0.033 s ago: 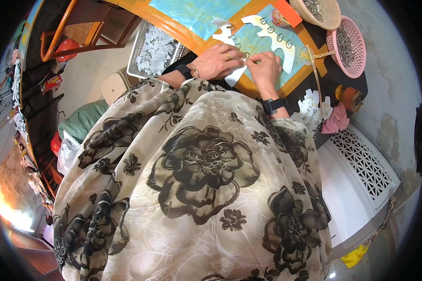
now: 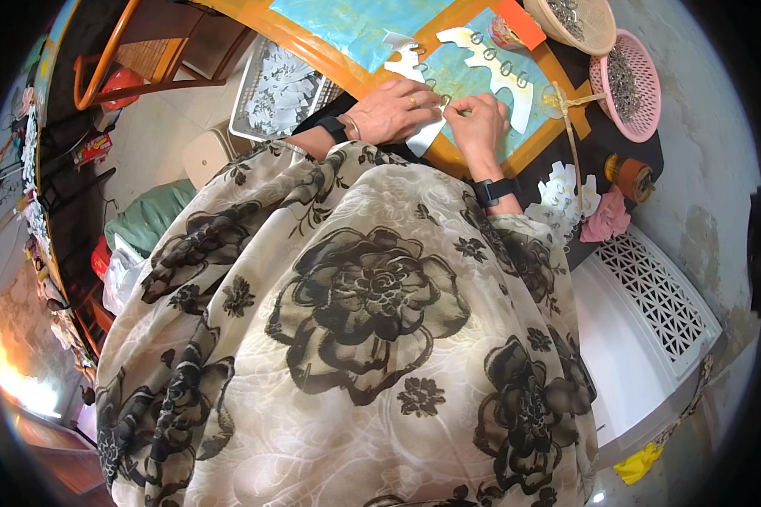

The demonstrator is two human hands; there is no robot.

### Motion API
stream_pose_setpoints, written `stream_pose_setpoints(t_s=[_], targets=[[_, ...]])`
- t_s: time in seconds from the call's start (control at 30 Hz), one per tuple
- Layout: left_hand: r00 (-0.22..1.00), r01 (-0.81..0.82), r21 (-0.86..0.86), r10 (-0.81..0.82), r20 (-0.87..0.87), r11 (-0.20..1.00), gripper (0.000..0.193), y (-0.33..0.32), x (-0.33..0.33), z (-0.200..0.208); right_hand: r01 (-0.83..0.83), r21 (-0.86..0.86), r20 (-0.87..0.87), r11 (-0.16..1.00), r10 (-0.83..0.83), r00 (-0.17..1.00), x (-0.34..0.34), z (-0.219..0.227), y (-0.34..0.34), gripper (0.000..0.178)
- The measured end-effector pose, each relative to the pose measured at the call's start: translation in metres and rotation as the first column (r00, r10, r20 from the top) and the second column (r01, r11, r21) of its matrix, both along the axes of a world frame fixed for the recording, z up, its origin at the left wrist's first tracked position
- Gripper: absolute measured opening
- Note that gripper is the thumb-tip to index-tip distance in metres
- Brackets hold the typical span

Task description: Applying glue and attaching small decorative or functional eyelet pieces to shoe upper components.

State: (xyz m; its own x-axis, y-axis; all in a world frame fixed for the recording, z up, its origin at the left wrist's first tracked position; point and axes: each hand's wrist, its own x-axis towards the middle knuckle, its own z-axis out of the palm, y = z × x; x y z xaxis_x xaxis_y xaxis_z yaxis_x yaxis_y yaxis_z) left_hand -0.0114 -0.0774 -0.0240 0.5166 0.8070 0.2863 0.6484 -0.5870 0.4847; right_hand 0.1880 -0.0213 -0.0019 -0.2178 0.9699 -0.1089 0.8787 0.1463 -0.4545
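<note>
A white notched card strip (image 2: 428,139) lies on the table, partly hidden under my left hand (image 2: 391,111). That hand's fingers are together and curved over the strip, holding it. My right hand (image 2: 479,125) is closed in a pinch just right of the left fingertips; what is in the pinch is too small to make out. Small metal rings sit along the strip, one metal ring (image 2: 446,100) beside the fingertips. Beyond the right hand, a second white notched strip (image 2: 509,84) carries several metal rings. Both strips lie on a blue sheet (image 2: 440,72) edged with orange-brown tape.
A pink basket (image 2: 648,118) and a beige basket (image 2: 602,38) hold metal pieces at the right. A crate (image 2: 238,127) of white pieces stands left of the table. Near my right forearm are white notched pieces (image 2: 560,190), a pink cloth (image 2: 607,215) and a jar (image 2: 634,179).
</note>
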Motion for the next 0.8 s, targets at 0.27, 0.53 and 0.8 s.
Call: stream_pose_setpoints(t_s=[0.27,0.53,0.8], targets=[[0.999,-0.017,0.028,0.018,-0.034,0.999,0.047,0.006,-0.002,-0.003,-0.049,-0.004,0.09,0.999,0.049,0.995,-0.003,-0.004,0.005,0.007],[0.994,0.009,0.035,-0.005,-0.112,0.999,0.048,0.008,-0.001,0.001,-0.02,-0.059,0.085,0.998,0.025,0.996,-0.003,-0.002,0.007,0.009],[0.978,0.006,0.134,0.022,-0.207,0.991,0.035,0.011,0.003,0.006,0.038,-0.184,0.095,0.982,-0.02,0.995,0.001,0.002,0.024,0.019]])
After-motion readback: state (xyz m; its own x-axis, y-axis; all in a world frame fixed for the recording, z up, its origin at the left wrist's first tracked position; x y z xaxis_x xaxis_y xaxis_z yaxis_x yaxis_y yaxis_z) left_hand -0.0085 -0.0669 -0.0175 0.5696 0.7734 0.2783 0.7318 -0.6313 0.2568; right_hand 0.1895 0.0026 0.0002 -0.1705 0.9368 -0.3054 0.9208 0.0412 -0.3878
